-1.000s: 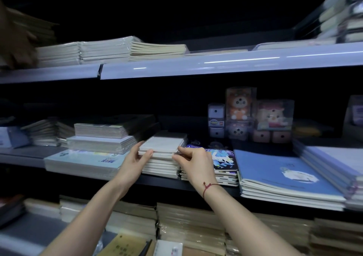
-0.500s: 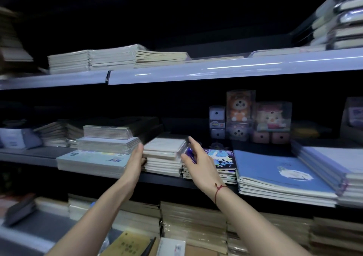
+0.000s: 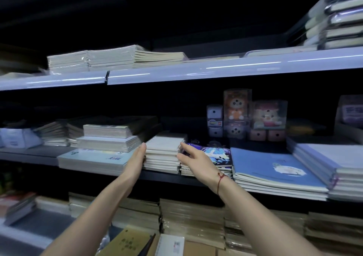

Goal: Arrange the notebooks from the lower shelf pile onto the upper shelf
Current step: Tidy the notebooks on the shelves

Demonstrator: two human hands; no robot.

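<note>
A pile of small white notebooks point(image 3: 164, 151) sits on the middle shelf point(image 3: 35, 154), between taller stacks on the left and a purple illustrated notebook on the right. My left hand point(image 3: 137, 158) lies flat against the pile's left side, fingers straight. My right hand point(image 3: 193, 156) reaches to the pile's right side, index finger and thumb at its upper corner, fingers fairly straight. The upper shelf point(image 3: 196, 73) holds a wrapped stack of cream notebooks point(image 3: 110, 58) at left, with bare room to its right.
Purple illustrated notebooks point(image 3: 214, 153) and blue-covered notebooks point(image 3: 269, 167) lie right of the pile. Boxed plush toys point(image 3: 237, 106) stand behind. Wrapped stacks point(image 3: 110, 137) crowd the left. Brown notebook piles point(image 3: 192, 218) fill the bottom shelf. Thick wrapped books point(image 3: 341, 16) sit upper right.
Both hands let go of the pile's top notebooks and slid to its two sides, the fingers straightening. The camera tilted up a little.
</note>
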